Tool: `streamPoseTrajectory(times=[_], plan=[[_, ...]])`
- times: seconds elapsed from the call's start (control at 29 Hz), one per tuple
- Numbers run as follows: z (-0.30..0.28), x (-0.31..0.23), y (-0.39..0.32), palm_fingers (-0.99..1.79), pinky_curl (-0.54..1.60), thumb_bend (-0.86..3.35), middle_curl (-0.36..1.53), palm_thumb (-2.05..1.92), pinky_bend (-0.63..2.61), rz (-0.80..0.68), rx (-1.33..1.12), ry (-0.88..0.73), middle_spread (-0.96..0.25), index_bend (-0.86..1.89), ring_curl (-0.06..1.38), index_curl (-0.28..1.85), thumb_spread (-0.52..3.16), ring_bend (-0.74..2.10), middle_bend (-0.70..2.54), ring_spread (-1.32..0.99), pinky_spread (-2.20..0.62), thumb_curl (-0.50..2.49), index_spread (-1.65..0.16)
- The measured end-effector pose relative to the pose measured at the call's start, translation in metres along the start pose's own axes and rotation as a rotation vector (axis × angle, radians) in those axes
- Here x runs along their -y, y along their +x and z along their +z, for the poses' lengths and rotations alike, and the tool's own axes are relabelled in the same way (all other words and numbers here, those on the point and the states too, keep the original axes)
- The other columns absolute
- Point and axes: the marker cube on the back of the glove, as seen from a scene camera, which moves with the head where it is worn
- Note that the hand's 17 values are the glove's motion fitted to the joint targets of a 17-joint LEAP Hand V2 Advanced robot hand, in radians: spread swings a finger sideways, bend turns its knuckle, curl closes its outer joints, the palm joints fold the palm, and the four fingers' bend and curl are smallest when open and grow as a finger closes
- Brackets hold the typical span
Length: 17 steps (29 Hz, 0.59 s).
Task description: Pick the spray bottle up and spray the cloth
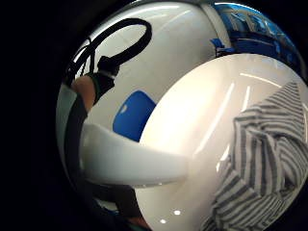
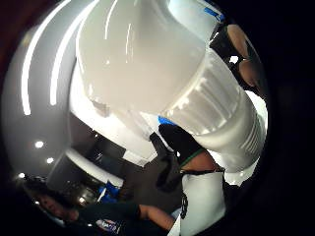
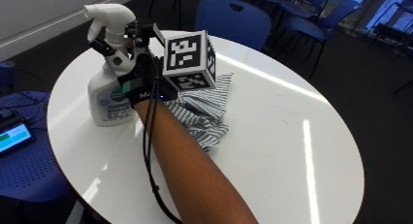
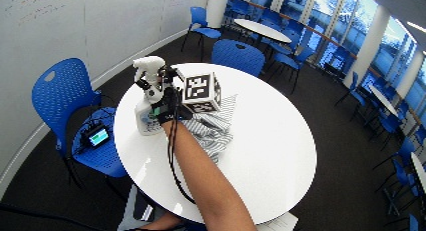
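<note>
The spray bottle (image 3: 111, 88) stands upright on the round white tabletop (image 3: 277, 136), just beside the striped cloth (image 3: 208, 112), on the side of the cloth towards the wall. The gloved right hand (image 3: 138, 83) is up against the bottle's neck, on the side that faces the cloth. I'd say it has gone there because the trigger sits just under the head, so one hold could serve both for lifting and for squeezing.

The grip looks curled round the neck below the white spray head (image 3: 109, 15), and in the thumb-side palm view the ribbed white collar (image 2: 216, 123) lies hard against the palm. The base seems to rest on the tabletop, so the lift looks not yet made.

The bottle is pale and translucent, with a green and blue label (image 3: 116, 100) low on its body. The cloth lies rumpled, grey and white in stripes, partly under the forearm. It is close enough to the bottle that, I'd guess, the nozzle need only be turned towards it once the bottle is up.
</note>
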Motion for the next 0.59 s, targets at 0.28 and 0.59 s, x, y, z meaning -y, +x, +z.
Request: streamPoseTrajectory(times=[0.28,0.59], plan=[[0.006,-0.012,0.010,0.87,0.34,-0.05,0.43,0.52,0.29,-0.019,-0.077,-0.027,-0.20,0.04,0.38,0.34,0.97,0.54,0.46,-0.18,0.00,0.45,-0.33],[-0.043,-0.031,0.000,0.43,0.38,-0.05,0.37,0.43,0.44,-0.065,-0.137,-0.025,-0.12,0.06,0.37,0.26,0.97,0.47,0.25,-0.13,0.10,0.39,-0.34]])
